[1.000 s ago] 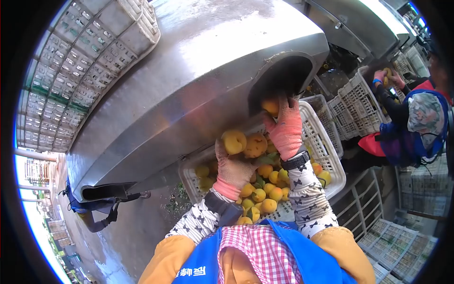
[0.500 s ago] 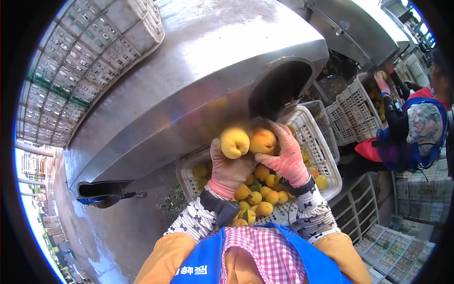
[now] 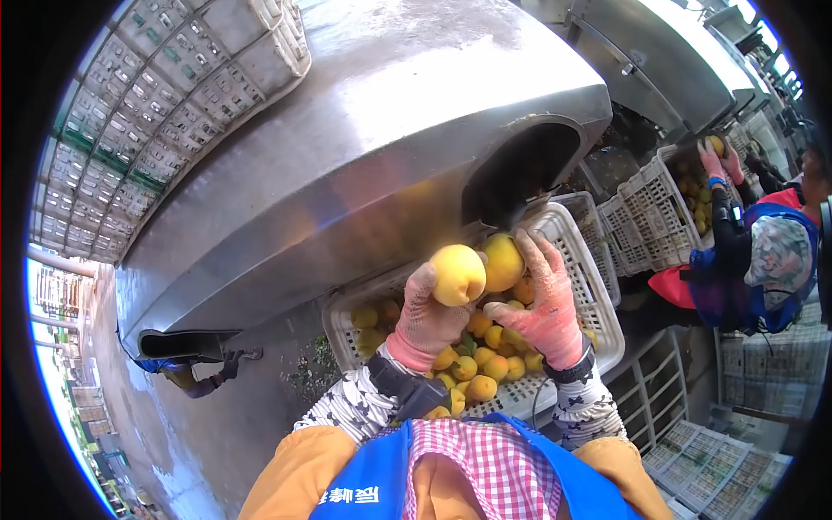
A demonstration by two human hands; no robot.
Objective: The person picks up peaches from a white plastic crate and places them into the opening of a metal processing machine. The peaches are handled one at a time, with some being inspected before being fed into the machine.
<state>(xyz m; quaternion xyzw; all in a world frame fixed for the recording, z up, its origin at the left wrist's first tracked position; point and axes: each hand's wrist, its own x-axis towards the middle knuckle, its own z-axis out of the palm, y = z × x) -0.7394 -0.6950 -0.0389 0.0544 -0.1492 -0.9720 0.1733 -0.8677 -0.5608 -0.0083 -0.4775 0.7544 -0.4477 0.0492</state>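
Note:
My left hand [image 3: 428, 322], in a pinkish knit glove, is closed around a yellow peach [image 3: 458, 275] with its dimple facing me. Right beside it, a second peach [image 3: 503, 263] rests against the curled fingers of my right hand [image 3: 555, 305], also gloved. The right thumb sits lower, a little apart from that fruit. Both hands are raised over a white plastic crate [image 3: 604, 299] holding many peaches [image 3: 496, 367], some with green leaves among them. The undersides of the two held peaches are hidden.
A large metal machine housing [image 3: 338, 165] with a dark opening [image 3: 511, 178] stands just beyond the crate. Stacked crates [image 3: 165, 121] rise at upper left. On the right, a co-worker [image 3: 763, 251] handles fruit over another crate [image 3: 654, 204]. A metal rail [image 3: 654, 377] stands nearby.
The left peach has turned and shifted right. The right peach has moved slightly right, and my right hand has loosened, its thumb now lower. At far left, another person's arm has come into view.

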